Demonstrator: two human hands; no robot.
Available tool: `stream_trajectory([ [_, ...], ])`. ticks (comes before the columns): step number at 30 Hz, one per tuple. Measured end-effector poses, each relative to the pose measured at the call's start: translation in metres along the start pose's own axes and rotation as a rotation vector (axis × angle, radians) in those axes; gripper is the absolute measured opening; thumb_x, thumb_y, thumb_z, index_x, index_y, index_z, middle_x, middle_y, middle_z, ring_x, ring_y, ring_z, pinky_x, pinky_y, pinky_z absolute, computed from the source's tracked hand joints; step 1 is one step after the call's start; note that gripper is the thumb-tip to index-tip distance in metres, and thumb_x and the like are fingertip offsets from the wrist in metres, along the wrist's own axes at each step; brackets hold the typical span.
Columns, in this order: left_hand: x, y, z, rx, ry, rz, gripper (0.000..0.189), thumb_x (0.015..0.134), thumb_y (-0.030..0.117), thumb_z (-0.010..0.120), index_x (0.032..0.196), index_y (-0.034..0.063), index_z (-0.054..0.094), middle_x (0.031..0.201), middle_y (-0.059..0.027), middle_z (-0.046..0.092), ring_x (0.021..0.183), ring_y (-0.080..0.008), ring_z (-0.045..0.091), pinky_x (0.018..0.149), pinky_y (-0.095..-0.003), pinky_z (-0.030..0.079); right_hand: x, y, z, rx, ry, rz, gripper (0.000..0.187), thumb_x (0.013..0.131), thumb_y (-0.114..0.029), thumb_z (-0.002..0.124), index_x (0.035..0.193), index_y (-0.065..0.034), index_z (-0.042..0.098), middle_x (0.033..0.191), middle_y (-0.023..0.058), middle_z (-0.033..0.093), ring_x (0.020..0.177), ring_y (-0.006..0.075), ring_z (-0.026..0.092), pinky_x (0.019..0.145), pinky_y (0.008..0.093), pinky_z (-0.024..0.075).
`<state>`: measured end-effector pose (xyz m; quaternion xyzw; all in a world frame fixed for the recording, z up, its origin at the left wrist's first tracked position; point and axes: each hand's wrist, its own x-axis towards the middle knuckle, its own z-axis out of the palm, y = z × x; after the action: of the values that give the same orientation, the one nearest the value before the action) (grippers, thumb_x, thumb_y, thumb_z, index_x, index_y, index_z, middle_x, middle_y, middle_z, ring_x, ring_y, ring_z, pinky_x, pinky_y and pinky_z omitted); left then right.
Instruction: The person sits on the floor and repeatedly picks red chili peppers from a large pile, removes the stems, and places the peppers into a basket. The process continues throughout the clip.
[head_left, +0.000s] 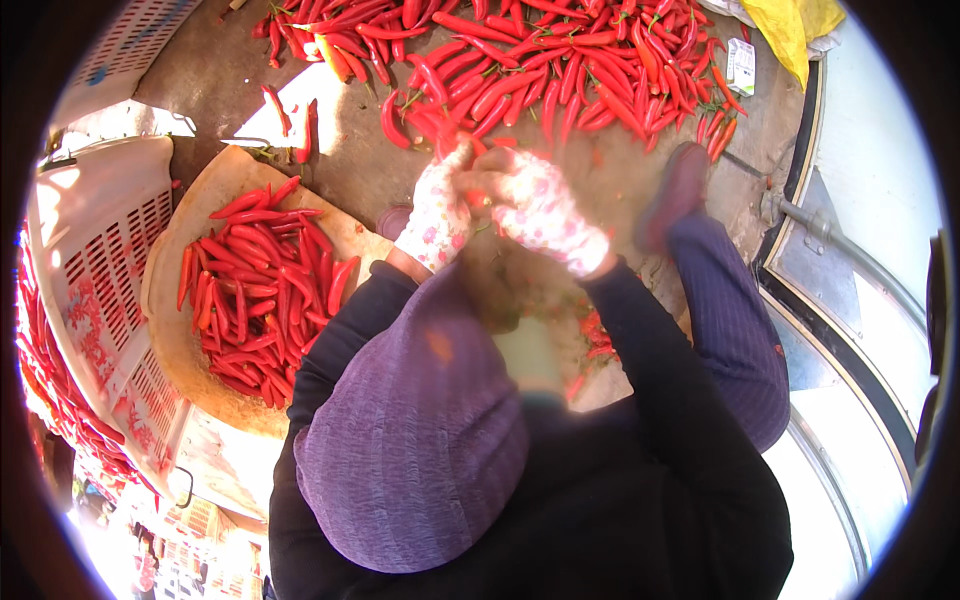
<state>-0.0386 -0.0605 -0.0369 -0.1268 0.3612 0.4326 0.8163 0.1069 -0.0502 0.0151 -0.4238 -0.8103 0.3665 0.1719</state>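
Observation:
My left hand (439, 206), in a white flowered glove, is closed around a red chili pepper (477, 198) that shows partly between my two hands. Close against it on the right is my right hand (544, 206), gloved the same way. Motion blur hides its fingertips, so whether it grips anything is unclear. Just beyond my hands a large heap of red chili peppers (517, 71) spreads over the floor. To my left a shallow tan basin (169, 285) holds a pile of red chili peppers (259, 289).
A white slotted plastic crate (105, 187) leans at the left, with more chilies (56, 375) behind it. Another crate (124, 52) stands at upper left. A metal rod (817, 223) runs along white panels (874, 157) on the right. A small white packet (741, 67) lies beside the heap.

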Motion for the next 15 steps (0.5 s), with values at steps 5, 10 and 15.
stream_trajectory([
  [5,0.0,0.001,0.0,0.333,-0.36,0.028,0.041,0.092,0.04,0.042,0.112,0.0055,0.051,0.093,-0.0051,0.061,0.077,-0.0161,0.06,0.063,-0.0296,0.047,0.019,-0.019,-0.016,0.458,0.003,0.126,0.026,0.073,-0.01,0.062,0.099,-0.0061,0.062,0.094,0.0073,0.056,0.088,0.0232,0.056,0.078,0.0344,0.045],
  [10,-0.002,0.004,0.013,0.001,-0.028,0.173,0.029,0.086,0.024,0.057,0.108,0.0053,0.053,0.096,-0.0047,0.061,0.07,-0.0133,0.056,0.059,-0.0235,0.042,0.02,-0.021,-0.045,0.69,0.009,0.232,0.032,0.076,0.003,0.047,0.108,0.004,0.049,0.093,0.0136,0.057,0.089,0.0219,0.058,0.078,0.0309,0.045],
  [15,-0.028,0.02,0.022,0.622,-0.096,0.313,0.019,0.08,0.014,0.063,0.092,0.0,0.06,0.074,-0.0059,0.06,0.058,-0.0124,0.055,0.054,-0.0242,0.043,0.015,-0.001,-0.052,-0.017,-0.134,0.018,0.031,0.079,-0.01,0.053,0.108,0.0022,0.05,0.095,0.0171,0.059,0.088,0.0316,0.058,0.073,0.0418,0.0451],
])
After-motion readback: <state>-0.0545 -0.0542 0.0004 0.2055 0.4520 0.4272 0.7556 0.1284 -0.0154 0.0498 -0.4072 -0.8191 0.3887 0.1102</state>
